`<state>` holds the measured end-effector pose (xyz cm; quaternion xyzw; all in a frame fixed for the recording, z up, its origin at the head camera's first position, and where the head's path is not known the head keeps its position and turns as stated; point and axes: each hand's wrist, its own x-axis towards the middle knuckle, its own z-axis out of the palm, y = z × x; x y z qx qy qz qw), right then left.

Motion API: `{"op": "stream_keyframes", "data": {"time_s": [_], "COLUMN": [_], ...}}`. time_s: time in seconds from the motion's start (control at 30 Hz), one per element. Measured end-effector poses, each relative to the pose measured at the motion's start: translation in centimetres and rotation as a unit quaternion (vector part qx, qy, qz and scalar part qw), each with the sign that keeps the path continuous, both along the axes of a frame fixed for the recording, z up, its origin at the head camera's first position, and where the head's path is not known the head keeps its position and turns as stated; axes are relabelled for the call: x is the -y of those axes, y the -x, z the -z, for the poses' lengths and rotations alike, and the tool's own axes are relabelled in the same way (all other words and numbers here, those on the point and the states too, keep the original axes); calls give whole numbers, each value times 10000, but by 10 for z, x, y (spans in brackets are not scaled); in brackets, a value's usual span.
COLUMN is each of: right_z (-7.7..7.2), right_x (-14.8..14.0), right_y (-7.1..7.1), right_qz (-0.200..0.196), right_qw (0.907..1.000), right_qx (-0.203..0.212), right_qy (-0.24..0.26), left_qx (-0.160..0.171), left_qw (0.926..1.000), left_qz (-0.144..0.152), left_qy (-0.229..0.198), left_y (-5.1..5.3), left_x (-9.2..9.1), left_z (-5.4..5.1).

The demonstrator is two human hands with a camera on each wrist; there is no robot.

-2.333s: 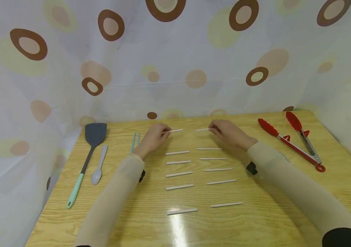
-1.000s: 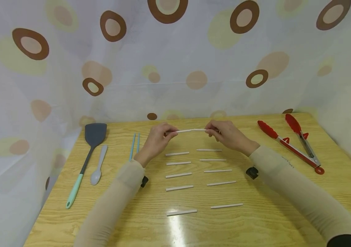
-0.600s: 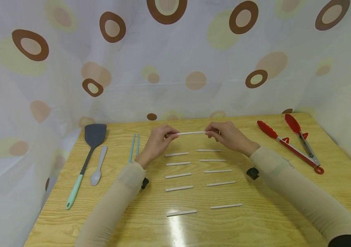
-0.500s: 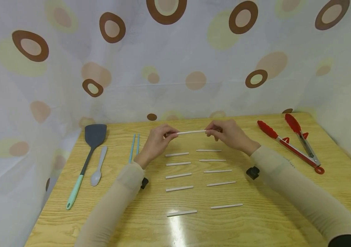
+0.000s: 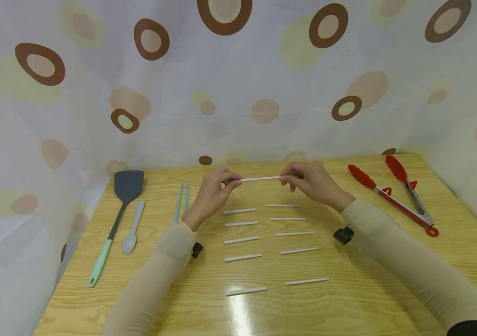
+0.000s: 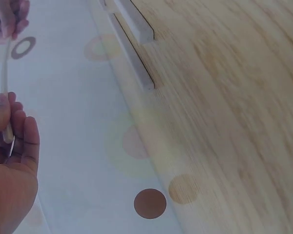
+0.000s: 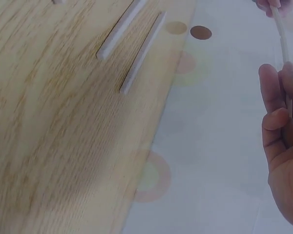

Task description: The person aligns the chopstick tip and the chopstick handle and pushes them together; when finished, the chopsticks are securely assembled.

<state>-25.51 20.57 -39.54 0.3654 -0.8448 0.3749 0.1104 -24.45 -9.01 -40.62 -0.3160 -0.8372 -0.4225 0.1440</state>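
Over the far part of the wooden table, my left hand pinches a thin white stick piece between thumb and fingers. My right hand pinches a second white stick piece the same way. Their inner ends meet midway between the hands, so they form nearly one straight line. A slight kink shows where the pieces meet in the right wrist view. The outer ends lie partly behind the fingers. In the left wrist view, the near end of the left piece pokes out below the thumb.
Several similar stick pieces lie in a left column and a right column. At left are a spatula, a grey spoon and blue chopsticks, partly behind the left arm. Red-tipped tongs lie at right. A patterned sheet stands behind.
At first the hands held the two stick pieces apart. They moved together until the inner ends met, and the pieces straightened into one line. Over the last half second little has changed.
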Motion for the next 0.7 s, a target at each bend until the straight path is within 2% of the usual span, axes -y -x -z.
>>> {"op": "stream_keyframes", "data": {"time_s": [0.37, 0.7], "right_z": [1, 0], "right_x": [4, 3], "right_y": [-2, -2], "right_qz": [-59, -35], "right_qw": [9998, 9995], "right_qx": [-147, -273], "right_qy": [150, 142], "left_qx": [57, 125], "left_qw": [9997, 9993], "left_qz": [85, 84], "left_qy": [-216, -355], "left_y": [-6, -4], "left_x": [1, -2], "left_z": [0, 4]}}
